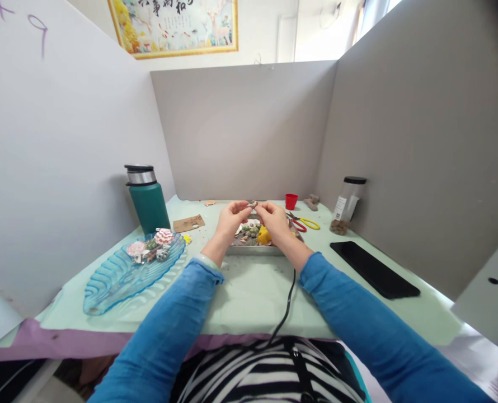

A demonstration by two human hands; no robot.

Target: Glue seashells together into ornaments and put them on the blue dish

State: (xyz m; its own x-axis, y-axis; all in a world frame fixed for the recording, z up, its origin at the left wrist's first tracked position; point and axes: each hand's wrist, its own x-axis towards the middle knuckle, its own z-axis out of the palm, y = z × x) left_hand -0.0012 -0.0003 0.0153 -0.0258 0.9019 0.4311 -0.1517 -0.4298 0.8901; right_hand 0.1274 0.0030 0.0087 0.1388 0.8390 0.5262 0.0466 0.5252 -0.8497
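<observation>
Over the far half of a metal tray (255, 251), my left hand (231, 219) and my right hand (275, 221) meet fingertip to fingertip. Pinched between them is a small brown-and-white shell (253, 205), partly covered by the fingers. Several shells and green, pebble-like bits (249, 230) lie in the tray below. Beside them in the tray, near my right wrist, rests a bright yellow piece (264, 235) whose kind I cannot make out. My forearms and hands hide the tray's sides in part.
On the left, a blue glass leaf-shaped dish (106, 282) bears several shells, with a green bottle (149, 204) behind it and a brown card (189, 223) beside. To the right are scissors (310, 223), a red cup (291, 201), a jar (347, 207) and a black phone (372, 268). A black cable (289, 305) crosses the front.
</observation>
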